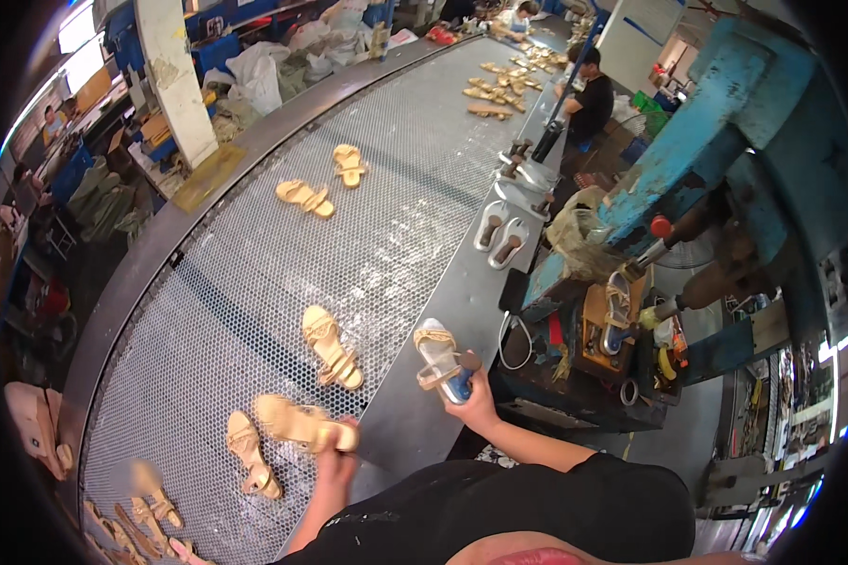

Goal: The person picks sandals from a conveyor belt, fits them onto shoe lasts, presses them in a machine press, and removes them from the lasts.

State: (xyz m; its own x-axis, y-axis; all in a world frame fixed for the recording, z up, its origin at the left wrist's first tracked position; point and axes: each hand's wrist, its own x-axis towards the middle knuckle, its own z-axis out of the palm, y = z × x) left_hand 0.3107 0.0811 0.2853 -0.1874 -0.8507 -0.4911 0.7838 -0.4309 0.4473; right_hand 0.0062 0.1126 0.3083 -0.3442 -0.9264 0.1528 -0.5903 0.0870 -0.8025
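Note:
My left hand (334,463) is closed round the heel end of a tan sandal (292,421), held over the mesh surface beside another tan sandal (245,443). In my right hand (477,411) is a silver shoe last (436,347) with tan straps across it. It has a blue part and a round brown piece near my fingers, and I hold it above the grey metal ledge. A further tan sandal (328,344) lies on the mesh between my hands, slightly farther away.
Beyond lie two tan sandals (349,165) on the mesh conveyor (386,122); more are at the far end and lower left. Silver lasts (509,242) stand along the ledge (443,292). A blue press (674,141) holding a sandal rises at right. A seated person (591,99) is farther along.

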